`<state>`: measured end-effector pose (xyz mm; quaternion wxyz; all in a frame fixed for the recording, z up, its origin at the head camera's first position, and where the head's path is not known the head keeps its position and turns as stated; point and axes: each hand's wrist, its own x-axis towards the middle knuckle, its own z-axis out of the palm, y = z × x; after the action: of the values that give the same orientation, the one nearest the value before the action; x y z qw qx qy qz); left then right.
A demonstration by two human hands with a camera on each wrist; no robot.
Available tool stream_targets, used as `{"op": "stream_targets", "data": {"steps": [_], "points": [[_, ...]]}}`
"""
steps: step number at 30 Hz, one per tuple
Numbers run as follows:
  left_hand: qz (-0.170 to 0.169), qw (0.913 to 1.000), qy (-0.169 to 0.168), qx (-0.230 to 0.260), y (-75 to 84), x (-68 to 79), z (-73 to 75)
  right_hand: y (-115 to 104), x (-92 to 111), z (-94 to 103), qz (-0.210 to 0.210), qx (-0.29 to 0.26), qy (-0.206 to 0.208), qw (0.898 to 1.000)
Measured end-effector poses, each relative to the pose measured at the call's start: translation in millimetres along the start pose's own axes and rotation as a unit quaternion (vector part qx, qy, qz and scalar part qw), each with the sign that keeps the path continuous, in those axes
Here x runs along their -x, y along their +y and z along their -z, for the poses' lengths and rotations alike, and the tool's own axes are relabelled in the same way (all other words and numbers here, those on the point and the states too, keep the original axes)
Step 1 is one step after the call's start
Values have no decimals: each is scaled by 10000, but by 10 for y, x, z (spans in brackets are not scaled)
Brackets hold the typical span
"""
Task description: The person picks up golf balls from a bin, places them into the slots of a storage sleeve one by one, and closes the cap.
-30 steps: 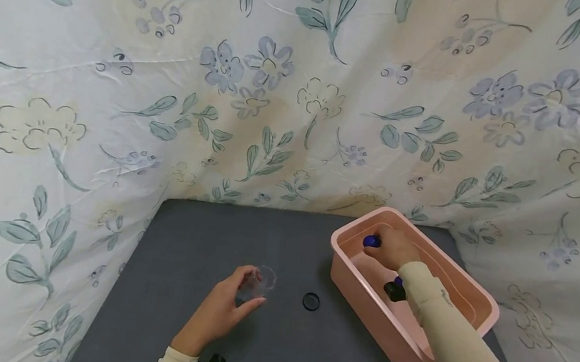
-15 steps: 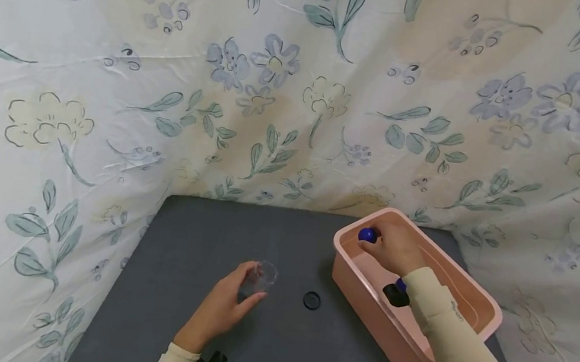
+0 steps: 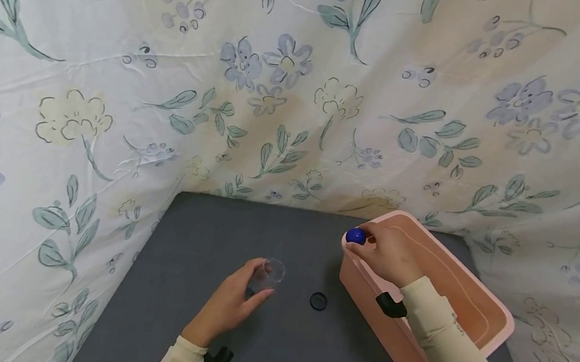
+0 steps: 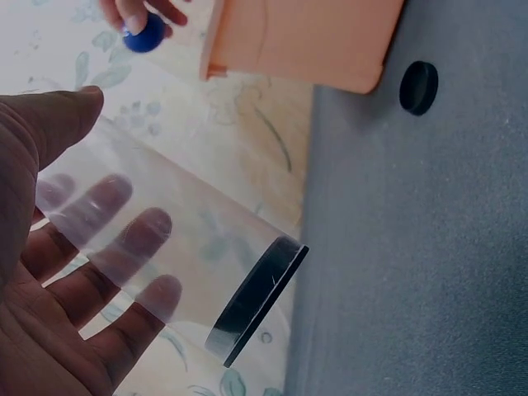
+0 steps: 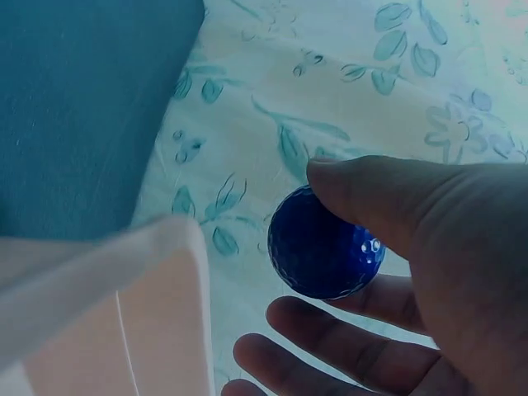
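Note:
My left hand point(image 3: 227, 304) grips a clear plastic tube point(image 4: 190, 219), thumb on one side and fingers round the other. A black cap point(image 4: 257, 301) closes the tube's lower end, and its other end lies up by the palm in the left wrist view. In my right hand point(image 3: 391, 255) a dimpled blue golf ball point(image 5: 323, 243) is pinched between thumb and fingers. That hand is over the near-left rim of the pink bin point(image 3: 500, 318), with the ball at the bin's far left corner. On the table between tube and bin lies a loose black cap point(image 3: 318, 301).
A dark grey table point(image 3: 220, 227) carries everything. Floral cloth point(image 3: 279, 84) hangs behind it and along both sides. The bin's tall walls take up the table's right part, and the right forearm point(image 3: 456, 343) crosses over the bin.
My right hand has lifted the golf ball from inside the bin and moved it left to the rim. The left hand holds the tube much as before. The head view has shifted slightly.

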<state>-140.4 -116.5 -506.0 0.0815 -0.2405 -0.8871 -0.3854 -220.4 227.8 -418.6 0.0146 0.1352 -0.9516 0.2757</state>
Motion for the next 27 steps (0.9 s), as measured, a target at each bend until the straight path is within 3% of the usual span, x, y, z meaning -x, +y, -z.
{"op": "stream_targets", "data": {"steps": [13,27], "points": [[-142,9998,105,17,23,-39,-4,-182,79,-104,229,-806,57,9965],[1,10000,8,72,17,-37,-24,-417,189,-343,109,-967,206,9950]]}}
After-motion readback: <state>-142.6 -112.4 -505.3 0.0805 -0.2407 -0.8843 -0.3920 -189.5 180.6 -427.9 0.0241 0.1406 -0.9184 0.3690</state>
